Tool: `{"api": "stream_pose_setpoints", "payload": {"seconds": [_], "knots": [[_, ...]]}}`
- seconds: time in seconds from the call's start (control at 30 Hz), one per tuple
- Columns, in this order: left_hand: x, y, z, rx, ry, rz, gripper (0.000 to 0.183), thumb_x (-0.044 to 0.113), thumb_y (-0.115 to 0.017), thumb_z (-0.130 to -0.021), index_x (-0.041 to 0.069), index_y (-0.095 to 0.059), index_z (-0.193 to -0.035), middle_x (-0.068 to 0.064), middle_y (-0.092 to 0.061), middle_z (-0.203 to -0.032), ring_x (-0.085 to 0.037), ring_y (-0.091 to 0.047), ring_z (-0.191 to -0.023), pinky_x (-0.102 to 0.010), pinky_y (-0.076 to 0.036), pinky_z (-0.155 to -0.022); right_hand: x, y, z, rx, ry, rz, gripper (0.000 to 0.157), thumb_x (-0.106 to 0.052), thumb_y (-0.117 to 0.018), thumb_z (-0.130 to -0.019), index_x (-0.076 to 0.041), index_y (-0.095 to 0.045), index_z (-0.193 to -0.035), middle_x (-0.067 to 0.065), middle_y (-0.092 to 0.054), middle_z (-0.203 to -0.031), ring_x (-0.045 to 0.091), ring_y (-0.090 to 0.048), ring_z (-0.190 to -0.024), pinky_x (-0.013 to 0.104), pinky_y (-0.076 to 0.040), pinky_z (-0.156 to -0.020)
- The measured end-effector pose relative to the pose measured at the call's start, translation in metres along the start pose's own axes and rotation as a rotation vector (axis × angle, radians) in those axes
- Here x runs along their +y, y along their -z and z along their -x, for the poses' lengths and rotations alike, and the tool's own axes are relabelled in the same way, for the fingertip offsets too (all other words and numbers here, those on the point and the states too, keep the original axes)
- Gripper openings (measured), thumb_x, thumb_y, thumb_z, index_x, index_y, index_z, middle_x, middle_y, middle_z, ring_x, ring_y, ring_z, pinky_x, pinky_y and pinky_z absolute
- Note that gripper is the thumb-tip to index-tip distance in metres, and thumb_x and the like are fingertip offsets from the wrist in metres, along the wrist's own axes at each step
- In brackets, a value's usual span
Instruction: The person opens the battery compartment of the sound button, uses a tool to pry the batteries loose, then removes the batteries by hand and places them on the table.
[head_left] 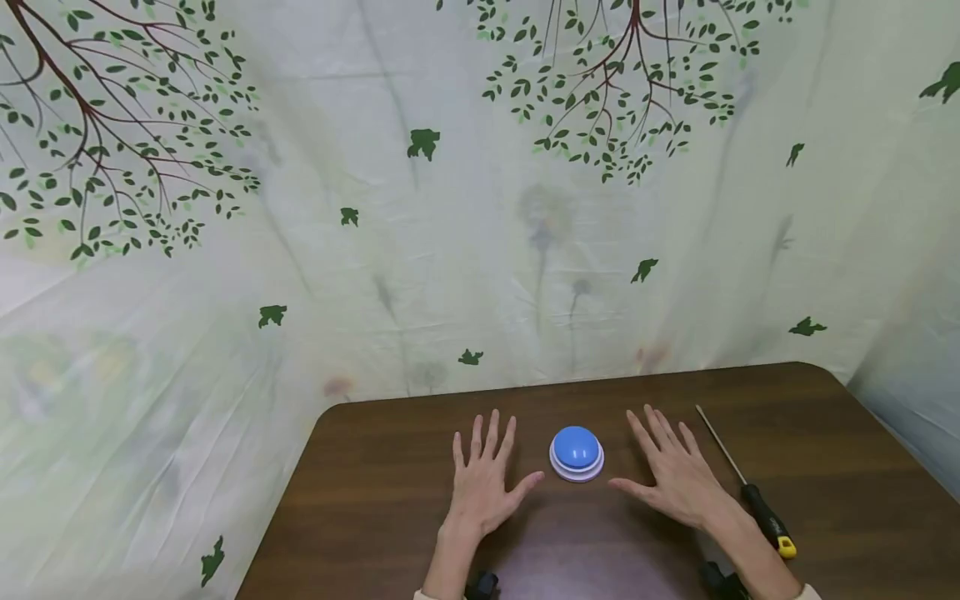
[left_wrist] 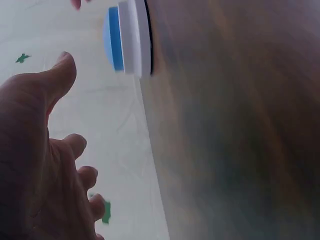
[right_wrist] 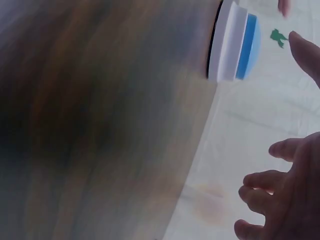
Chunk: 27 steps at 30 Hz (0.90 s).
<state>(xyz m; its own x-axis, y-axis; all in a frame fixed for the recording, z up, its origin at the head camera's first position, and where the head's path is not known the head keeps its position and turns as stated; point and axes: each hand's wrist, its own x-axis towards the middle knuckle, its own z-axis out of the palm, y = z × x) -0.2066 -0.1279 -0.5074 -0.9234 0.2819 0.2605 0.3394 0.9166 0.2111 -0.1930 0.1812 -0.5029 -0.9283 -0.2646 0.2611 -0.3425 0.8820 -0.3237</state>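
A blue-domed push button (head_left: 576,450) sits near the far edge of the table (head_left: 375,500), between the left hand (head_left: 482,485) and right hand (head_left: 678,482), each with fingers spread out. Beside the right hand, a black-and-yellow-handled screwdriver (head_left: 754,500) lies with its tip toward that edge.

In the head view, the tabletop (head_left: 360,500), sleeves (head_left: 808,593) and dark wrist devices (head_left: 482,586) are cut off by the bottom edge, printed branches (head_left: 88,107) are cropped by the top edge, and the markings on the handle of the screwdriver (head_left: 762,510) are too small to be read. In the wrist views, the blue button (left_wrist: 133,40) is cut by the top edge, the left hand (head_left: 482,485) by the left edge of its own view and the right hand (head_left: 681,483) by the right edge of its own, while the wood grain (left_wrist: 235,75) is blurred in both.
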Motion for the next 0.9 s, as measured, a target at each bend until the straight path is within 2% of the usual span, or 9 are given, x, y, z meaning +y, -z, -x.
{"api": "stream_pose_setpoints", "payload": {"seconds": [0.23,0.33,0.4,0.6,0.8,0.9], "knots": [[0.023,-0.011,-0.022,-0.147,-0.019,0.047,0.091,0.07,-0.052,-0.095,0.019,-0.028,-0.165,-0.007,-0.026,-0.173,-0.037,-0.018,-0.161,-0.07,-0.012,-0.125,-0.011,-0.012,-0.015,-0.04,0.063,-0.047,0.103,-0.063,-0.073,-0.087,-0.002,-0.032,-0.16,0.031,-0.035,-0.162,0.05,-0.037,-0.149,0.072,-0.027,-0.118],[0.032,-0.018,-0.028,-0.21,-0.025,0.051,0.09,0.07,-0.051,-0.096,0.016,-0.029,-0.165,-0.006,-0.031,-0.171,-0.038,-0.022,-0.16,-0.072,-0.01,-0.124,-0.017,-0.019,-0.022,-0.085,0.073,-0.079,0.101,-0.058,-0.074,-0.088,0.001,-0.033,-0.159,0.032,-0.037,-0.16,0.05,-0.039,-0.148,0.072,-0.027,-0.117],[0.036,-0.022,-0.029,-0.222,-0.027,0.048,0.089,0.068,-0.053,-0.096,0.014,-0.032,-0.163,-0.007,-0.038,-0.168,-0.039,-0.026,-0.158,-0.074,-0.011,-0.122,-0.021,-0.024,-0.026,-0.118,0.078,-0.106,0.098,-0.054,-0.074,-0.09,0.002,-0.034,-0.159,0.033,-0.04,-0.159,0.051,-0.04,-0.147,0.073,-0.028,-0.117],[0.045,-0.03,-0.03,-0.205,-0.013,0.071,0.085,0.054,-0.064,-0.097,0.006,-0.036,-0.161,-0.007,-0.049,-0.16,-0.041,-0.031,-0.156,-0.078,-0.009,-0.119,-0.03,-0.034,-0.033,-0.182,0.105,-0.171,0.085,-0.038,-0.071,-0.097,0.009,-0.034,-0.156,0.032,-0.046,-0.154,0.049,-0.045,-0.143,0.072,-0.03,-0.116],[0.054,-0.034,-0.03,-0.143,-0.043,0.056,0.075,0.038,-0.07,-0.097,-0.001,-0.043,-0.154,-0.01,-0.057,-0.153,-0.039,-0.04,-0.151,-0.078,-0.016,-0.118,-0.032,-0.033,-0.033,-0.147,0.146,-0.154,0.072,-0.021,-0.071,-0.098,0.012,-0.038,-0.152,0.031,-0.053,-0.149,0.046,-0.056,-0.134,0.071,-0.043,-0.106],[0.054,-0.033,-0.031,-0.117,-0.067,0.109,0.071,0.036,-0.069,-0.097,-0.002,-0.045,-0.152,-0.013,-0.059,-0.151,-0.04,-0.043,-0.149,-0.079,-0.017,-0.117,-0.03,-0.027,-0.034,-0.121,0.179,-0.167,0.071,-0.019,-0.071,-0.098,0.013,-0.038,-0.152,0.032,-0.054,-0.148,0.047,-0.059,-0.131,0.067,-0.048,-0.103]]}}
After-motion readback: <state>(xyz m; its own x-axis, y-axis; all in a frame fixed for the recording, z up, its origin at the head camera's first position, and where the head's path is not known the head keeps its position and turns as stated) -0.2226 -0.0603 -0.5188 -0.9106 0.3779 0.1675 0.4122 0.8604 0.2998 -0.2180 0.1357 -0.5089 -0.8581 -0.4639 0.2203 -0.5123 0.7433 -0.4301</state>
